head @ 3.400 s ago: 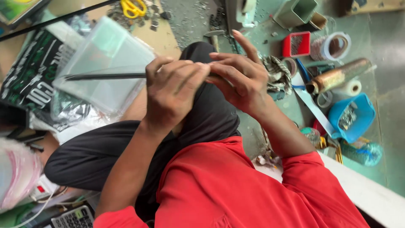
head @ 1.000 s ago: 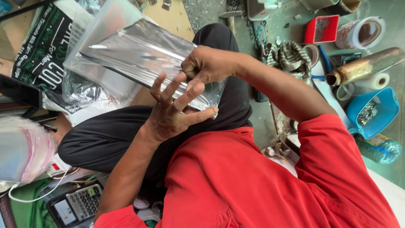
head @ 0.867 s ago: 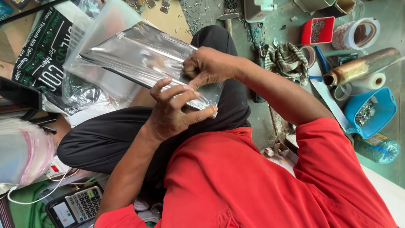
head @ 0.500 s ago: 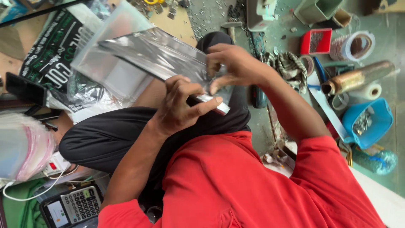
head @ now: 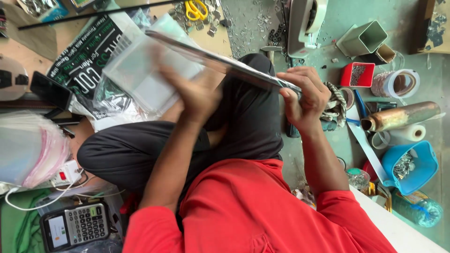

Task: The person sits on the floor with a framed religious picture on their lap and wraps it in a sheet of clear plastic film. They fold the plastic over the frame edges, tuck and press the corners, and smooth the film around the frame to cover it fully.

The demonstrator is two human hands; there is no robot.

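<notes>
A long silver foil pouch (head: pixel 220 58) is held nearly edge-on above my lap, slanting from upper left down to the right. My right hand (head: pixel 302 98) grips its lower right end between fingers and thumb. Blurred by motion, my left hand (head: pixel 199 93) lies with fingers stretched out against the pouch's underside, near its middle. Behind the pouch lies a pile of clear plastic bags (head: pixel 140 75) on a black printed package (head: pixel 84 65). I sit cross-legged in black trousers (head: pixel 243 122) and a red shirt.
Yellow scissors (head: pixel 196 8) and a tape dispenser (head: pixel 304 21) lie at the top. To the right are a red box (head: pixel 357 75), a tape roll (head: pixel 396 83), a brass cylinder (head: pixel 403 117) and a blue tub (head: pixel 410 166). A calculator (head: pixel 77 226) and stacked clear bags (head: pixel 28 145) sit left.
The pouch has turned from broadside to nearly edge-on and risen. My right hand slid to its right end; my left hand swept up and left along it, now blurred.
</notes>
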